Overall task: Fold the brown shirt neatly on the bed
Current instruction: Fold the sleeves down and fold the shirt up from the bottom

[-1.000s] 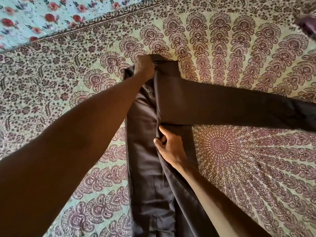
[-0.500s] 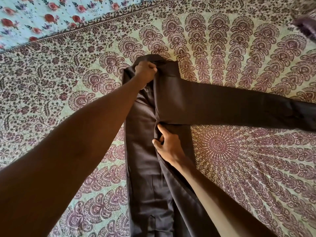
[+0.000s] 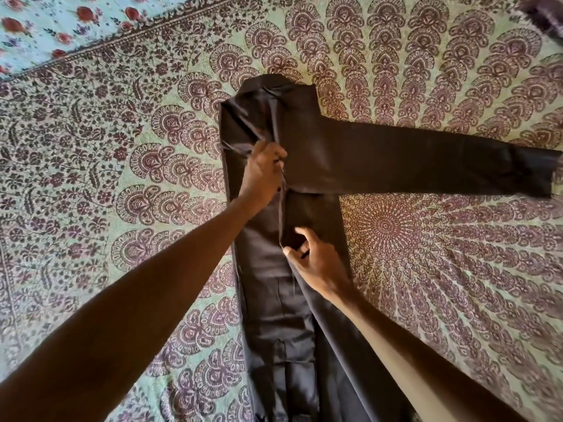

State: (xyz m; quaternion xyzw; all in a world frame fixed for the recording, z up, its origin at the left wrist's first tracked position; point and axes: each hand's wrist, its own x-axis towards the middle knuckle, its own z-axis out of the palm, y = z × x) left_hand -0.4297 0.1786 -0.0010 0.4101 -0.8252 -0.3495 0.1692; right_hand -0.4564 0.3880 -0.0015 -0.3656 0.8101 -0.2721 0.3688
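Note:
The long brown shirt (image 3: 268, 284) lies lengthwise on the bed, collar at the far end and hem toward me, its sides folded in to a narrow strip. One sleeve (image 3: 426, 159) sticks straight out to the right. My left hand (image 3: 263, 175) sits at chest height on the shirt, fingers curled and pinching the fold edge there. Lower down, my right hand (image 3: 316, 263) pinches the same middle edge of the cloth between thumb and fingers.
The bed is covered by a green and maroon mandala-print spread (image 3: 441, 284). A light blue sheet with red flowers (image 3: 61, 22) shows at the far left. A dark object (image 3: 545, 10) peeks in at the top right corner.
My left hand has come back from the collar to the chest area of the shirt. My right hand has stayed on the middle edge, shifting slightly.

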